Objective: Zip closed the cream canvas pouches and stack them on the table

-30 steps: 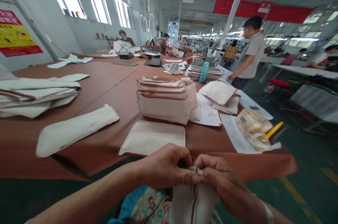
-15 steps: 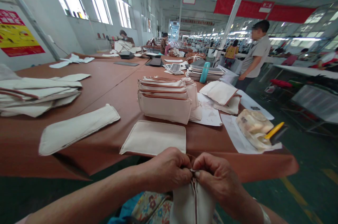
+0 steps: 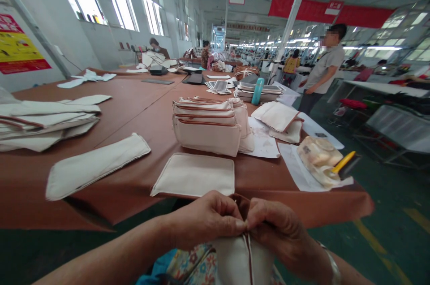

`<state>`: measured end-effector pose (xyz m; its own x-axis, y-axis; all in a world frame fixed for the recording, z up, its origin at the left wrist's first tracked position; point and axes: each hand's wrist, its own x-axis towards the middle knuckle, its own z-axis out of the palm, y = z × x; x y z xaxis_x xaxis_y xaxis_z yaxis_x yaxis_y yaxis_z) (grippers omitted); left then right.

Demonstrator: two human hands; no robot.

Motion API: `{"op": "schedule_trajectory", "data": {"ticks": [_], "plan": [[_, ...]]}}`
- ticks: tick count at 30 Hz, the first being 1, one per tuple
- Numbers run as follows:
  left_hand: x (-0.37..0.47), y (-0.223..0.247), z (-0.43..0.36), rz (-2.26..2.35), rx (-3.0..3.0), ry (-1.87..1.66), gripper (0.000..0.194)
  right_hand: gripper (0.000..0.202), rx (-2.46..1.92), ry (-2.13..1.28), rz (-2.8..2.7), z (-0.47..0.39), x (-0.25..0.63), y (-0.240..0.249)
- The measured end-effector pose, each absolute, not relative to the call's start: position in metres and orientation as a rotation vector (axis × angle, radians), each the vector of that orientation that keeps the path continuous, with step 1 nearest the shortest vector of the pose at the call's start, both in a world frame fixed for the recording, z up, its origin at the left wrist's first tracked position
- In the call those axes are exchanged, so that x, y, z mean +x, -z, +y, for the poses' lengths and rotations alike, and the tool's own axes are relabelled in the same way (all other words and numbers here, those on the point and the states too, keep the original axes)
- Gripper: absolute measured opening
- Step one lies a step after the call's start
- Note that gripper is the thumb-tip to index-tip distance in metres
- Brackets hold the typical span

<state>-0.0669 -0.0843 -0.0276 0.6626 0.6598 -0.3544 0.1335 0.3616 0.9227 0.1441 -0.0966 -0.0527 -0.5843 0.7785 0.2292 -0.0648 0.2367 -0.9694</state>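
At the table's front edge, my left hand [image 3: 215, 215] and my right hand [image 3: 280, 226] pinch a cream fabric piece with brown trim [image 3: 235, 260] between thumbs and fingertips. A dark brown seam line runs down its middle, and a bit of brown material shows between the hands. The hands touch at the pinch point, so the exact spot they grip is hidden. Just beyond them lies a flat cream panel [image 3: 196, 174]. Behind that panel stands a row of cream pouches with brown edging [image 3: 206, 135].
The brown-covered table [image 3: 131, 117] holds a long cream piece [image 3: 97, 166] and a pile of cream pieces [image 3: 43, 121] at left. To the right are folded cream pieces [image 3: 280, 117], a plastic-wrapped bundle [image 3: 319, 157] and a yellow-handled brush [image 3: 344, 162]. A person [image 3: 324, 70] stands beyond.
My hands have drawn closer together at the pinch, and more brown material shows between them. The view has shifted slightly. The standing person's arm has moved.
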Motion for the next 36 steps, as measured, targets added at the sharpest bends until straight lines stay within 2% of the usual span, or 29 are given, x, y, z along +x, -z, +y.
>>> {"op": "schedule_trajectory", "data": {"ticks": [3, 8, 12, 15, 19, 21, 23, 25, 29, 33, 36], "plan": [[-0.068, 0.026, -0.084, 0.773, 1.251, -0.373, 0.034, 0.014, -0.668, -1.525, -1.724, -0.101, 0.148, 0.051], [-0.07, 0.015, -0.083, 0.823, 1.354, -0.387, 0.024, 0.032, -0.861, -1.786, -1.492, -0.098, 0.153, 0.04], [-0.068, 0.003, -0.084, 0.892, 1.446, -0.375, 0.014, 0.044, -0.947, -1.8, -1.74, -0.088, 0.153, 0.024], [-0.067, -0.003, -0.085, 0.902, 1.502, -0.383, 0.013, 0.038, -0.897, -1.734, -1.915, -0.085, 0.152, 0.018], [-0.065, -0.002, -0.087, 0.913, 1.554, -0.373, 0.01, 0.014, -0.915, -1.425, -2.095, -0.089, 0.151, 0.022], [-0.064, -0.001, -0.087, 0.916, 1.595, -0.381, 0.008, 0.014, -0.91, -1.363, -2.093, -0.09, 0.15, 0.023], [-0.061, 0.0, -0.088, 0.937, 1.704, -0.411, 0.007, 0.014, -0.878, -1.451, -2.052, -0.089, 0.151, 0.022], [-0.06, -0.002, -0.089, 0.984, 1.889, -0.444, 0.006, 0.025, -0.856, -1.554, -2.035, -0.087, 0.151, 0.019], [-0.067, -0.011, -0.088, 1.025, 1.978, -0.388, 0.009, 0.037, -0.847, -1.56, -2.059, -0.082, 0.15, 0.016], [-0.081, -0.015, -0.08, 1.031, 1.615, -0.241, 0.04, 0.038, -0.835, -1.666, -1.959, -0.077, 0.153, 0.022], [-0.085, -0.011, -0.074, 0.934, 1.497, -0.267, 0.035, 0.036, -0.781, -1.741, -1.918, -0.073, 0.155, 0.026]]}}
